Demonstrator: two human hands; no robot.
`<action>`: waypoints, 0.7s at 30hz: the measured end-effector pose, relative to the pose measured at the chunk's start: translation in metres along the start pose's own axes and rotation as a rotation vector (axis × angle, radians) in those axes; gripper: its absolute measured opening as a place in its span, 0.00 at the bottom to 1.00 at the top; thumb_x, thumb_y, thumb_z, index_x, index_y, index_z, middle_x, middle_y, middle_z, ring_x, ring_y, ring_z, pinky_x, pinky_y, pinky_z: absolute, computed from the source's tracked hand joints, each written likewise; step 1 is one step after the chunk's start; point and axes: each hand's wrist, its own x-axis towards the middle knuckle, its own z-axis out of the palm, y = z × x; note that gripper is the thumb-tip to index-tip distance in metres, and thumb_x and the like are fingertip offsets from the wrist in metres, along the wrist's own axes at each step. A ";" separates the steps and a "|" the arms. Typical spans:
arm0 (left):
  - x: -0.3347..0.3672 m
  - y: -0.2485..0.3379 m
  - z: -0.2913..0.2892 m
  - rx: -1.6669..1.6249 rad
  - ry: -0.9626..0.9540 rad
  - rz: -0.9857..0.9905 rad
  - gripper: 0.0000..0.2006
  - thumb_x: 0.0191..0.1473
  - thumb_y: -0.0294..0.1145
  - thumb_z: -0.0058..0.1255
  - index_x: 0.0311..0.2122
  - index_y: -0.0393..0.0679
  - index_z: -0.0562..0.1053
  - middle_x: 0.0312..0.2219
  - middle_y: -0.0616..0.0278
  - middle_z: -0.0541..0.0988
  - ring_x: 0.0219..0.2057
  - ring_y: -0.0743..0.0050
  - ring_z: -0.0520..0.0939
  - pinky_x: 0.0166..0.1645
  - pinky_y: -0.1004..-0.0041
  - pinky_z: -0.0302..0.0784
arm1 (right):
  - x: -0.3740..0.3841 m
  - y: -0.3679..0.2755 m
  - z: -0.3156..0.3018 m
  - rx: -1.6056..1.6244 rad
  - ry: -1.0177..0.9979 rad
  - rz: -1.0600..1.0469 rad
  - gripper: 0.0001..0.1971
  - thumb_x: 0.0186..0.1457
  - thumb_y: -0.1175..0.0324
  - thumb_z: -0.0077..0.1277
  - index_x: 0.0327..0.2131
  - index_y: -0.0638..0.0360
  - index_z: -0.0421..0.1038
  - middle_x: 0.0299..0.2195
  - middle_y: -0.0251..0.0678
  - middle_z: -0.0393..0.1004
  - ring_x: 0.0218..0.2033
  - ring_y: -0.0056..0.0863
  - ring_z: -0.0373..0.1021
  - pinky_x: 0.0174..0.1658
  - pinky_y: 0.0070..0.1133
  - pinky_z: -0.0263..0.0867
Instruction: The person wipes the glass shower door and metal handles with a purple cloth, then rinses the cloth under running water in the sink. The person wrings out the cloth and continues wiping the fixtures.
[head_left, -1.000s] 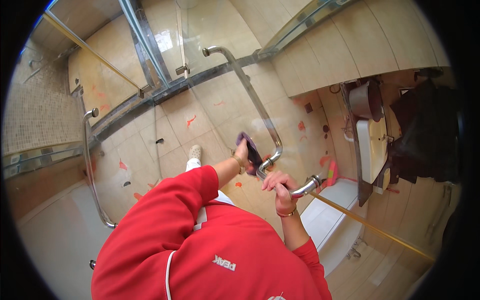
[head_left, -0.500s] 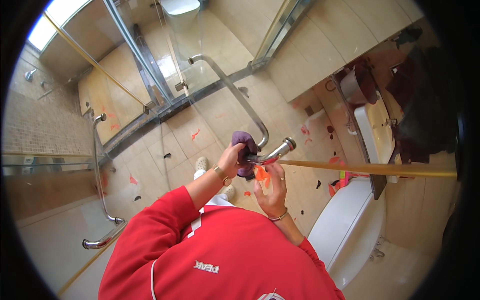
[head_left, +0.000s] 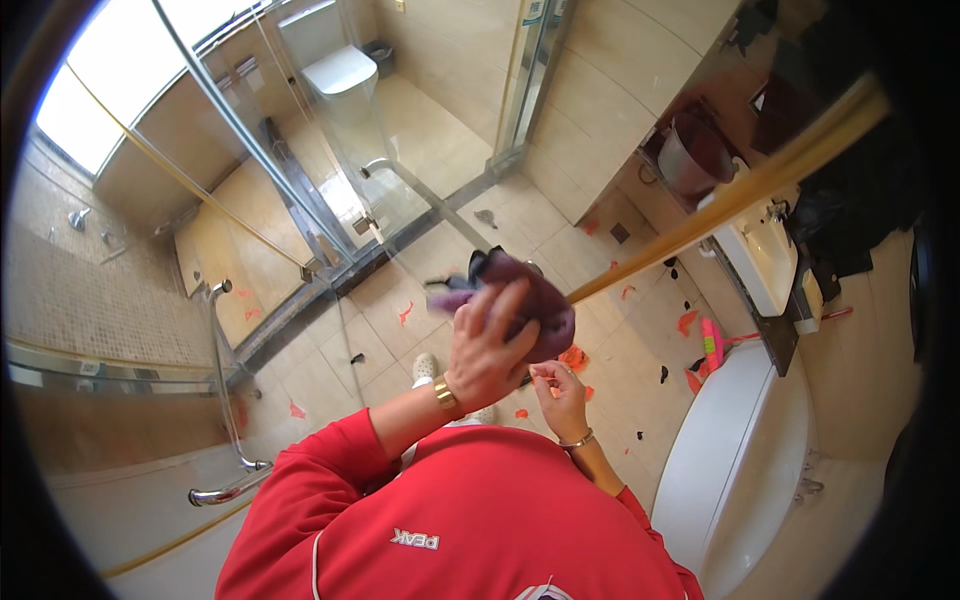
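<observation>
My left hand (head_left: 488, 345) is closed on a bunched purple cloth (head_left: 548, 315), with darker cloth folds beside it. The cloth covers the near end of a curved metal handle (head_left: 447, 212) on the glass door, so the contact beneath it is hidden. Just right of and below the cloth is my right hand (head_left: 562, 402), its thumb and fingers pinched together; what they hold, if anything, is too small to name. Past those fingertips shows a crumpled orange scrap (head_left: 573, 358).
A yellowish door edge (head_left: 720, 205) crosses at right. Beyond it are a sink (head_left: 760, 262) and a bucket (head_left: 692, 160). A white bathtub (head_left: 718, 440) stands at lower right, a toilet (head_left: 340, 70) behind the glass. Orange and black scraps dot the tiled floor (head_left: 470, 375).
My left hand has turned over the cloth, its back now showing, and the cloth covers the handle's end. My right hand has drawn in, fingers pinched. The whole view has shifted.
</observation>
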 end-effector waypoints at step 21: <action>-0.104 -0.049 0.149 -0.200 -0.170 -0.108 0.04 0.45 0.20 0.46 0.29 0.37 0.70 0.62 0.42 0.46 0.61 0.36 0.53 0.63 0.56 0.50 | -0.037 0.010 -0.023 -0.146 -0.125 0.141 0.08 0.49 0.73 0.50 0.35 0.63 0.73 0.31 0.39 0.77 0.29 0.26 0.74 0.33 0.20 0.71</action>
